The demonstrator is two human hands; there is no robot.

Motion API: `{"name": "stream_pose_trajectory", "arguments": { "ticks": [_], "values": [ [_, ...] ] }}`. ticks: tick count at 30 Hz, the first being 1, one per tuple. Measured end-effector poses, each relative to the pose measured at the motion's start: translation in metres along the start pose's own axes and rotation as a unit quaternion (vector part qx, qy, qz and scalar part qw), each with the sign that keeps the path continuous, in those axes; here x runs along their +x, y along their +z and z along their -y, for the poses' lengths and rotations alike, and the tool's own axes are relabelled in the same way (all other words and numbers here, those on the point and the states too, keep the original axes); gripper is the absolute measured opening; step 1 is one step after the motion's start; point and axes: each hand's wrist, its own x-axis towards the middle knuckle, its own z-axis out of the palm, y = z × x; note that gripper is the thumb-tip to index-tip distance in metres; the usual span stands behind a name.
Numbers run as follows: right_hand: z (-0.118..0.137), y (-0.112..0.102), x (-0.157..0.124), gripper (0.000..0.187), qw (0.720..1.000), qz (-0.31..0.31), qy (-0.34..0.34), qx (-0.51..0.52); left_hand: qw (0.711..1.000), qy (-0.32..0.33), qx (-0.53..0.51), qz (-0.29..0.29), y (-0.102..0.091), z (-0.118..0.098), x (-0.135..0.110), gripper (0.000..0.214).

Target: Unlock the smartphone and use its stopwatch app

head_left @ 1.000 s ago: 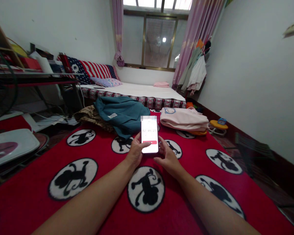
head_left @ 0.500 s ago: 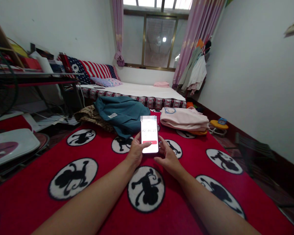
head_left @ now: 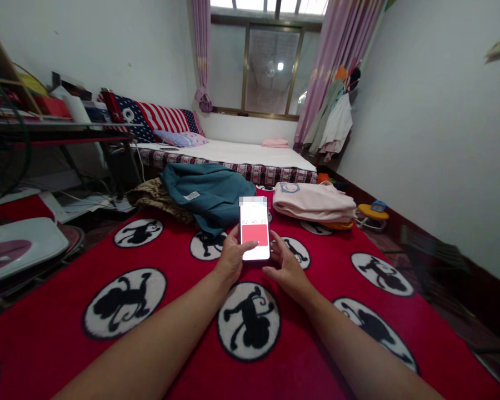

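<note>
A white-screened phone (head_left: 254, 228) stands upright over the red blanket (head_left: 183, 333), showing a timer and a red block. My left hand (head_left: 230, 260) grips its left edge, thumb laid on the lower screen. My right hand (head_left: 286, 268) cups the phone's right edge, fingers curled against it. Beyond the phone lie a crumpled teal garment (head_left: 206, 193) and a folded pink garment (head_left: 312, 202).
A brown patterned cloth (head_left: 152, 195) lies left of the teal garment. A bed (head_left: 233, 155) with pillows stands under the window. A cluttered desk (head_left: 58, 130) and a white fan base (head_left: 20, 244) are at left. Clothes (head_left: 331, 119) hang at the right wall.
The red bar on the phone screen has grown into a larger red block. Both hands and the phone have stayed in place.
</note>
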Motion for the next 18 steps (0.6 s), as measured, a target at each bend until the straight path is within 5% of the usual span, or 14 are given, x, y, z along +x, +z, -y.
{"name": "stream_pose_trajectory", "arguments": {
  "ticks": [18],
  "values": [
    [-0.0007,-0.0003,0.0001,0.098,1.000,-0.002,-0.001,-0.002,1.000,0.007,0.007,0.010,0.0009,-0.0006,-0.0020,0.066]
  ]
}}
